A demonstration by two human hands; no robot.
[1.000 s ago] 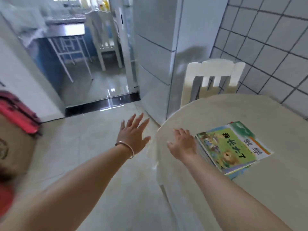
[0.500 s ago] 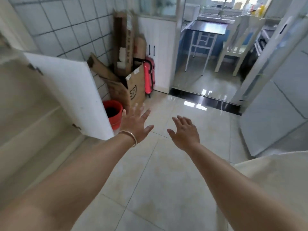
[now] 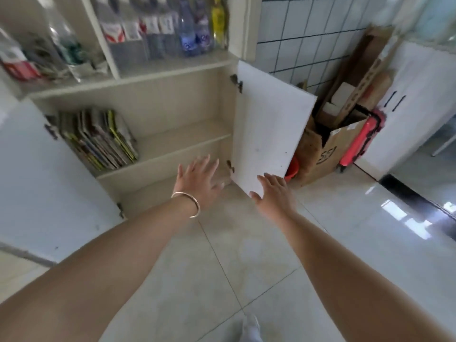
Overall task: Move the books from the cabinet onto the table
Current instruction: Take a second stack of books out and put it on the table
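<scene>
Head view: two hands are seen mid-frame, left hand [image 3: 197,180] and right hand [image 3: 272,191], both spread loose with nothing grasped. One row of leaning books [image 3: 98,138] is parked on the cabinet [image 3: 182,134] shelf, left of center, between two open doors.

- The scene is bright, with soft daylight and only weak shadows.
- White glare lies on the glossy floor [image 3: 404,213] at the right.
- Motion blur smears the bottles [image 3: 172,33] on the upper shelf.
- The wide lens bends straight lines near the edges.
</scene>
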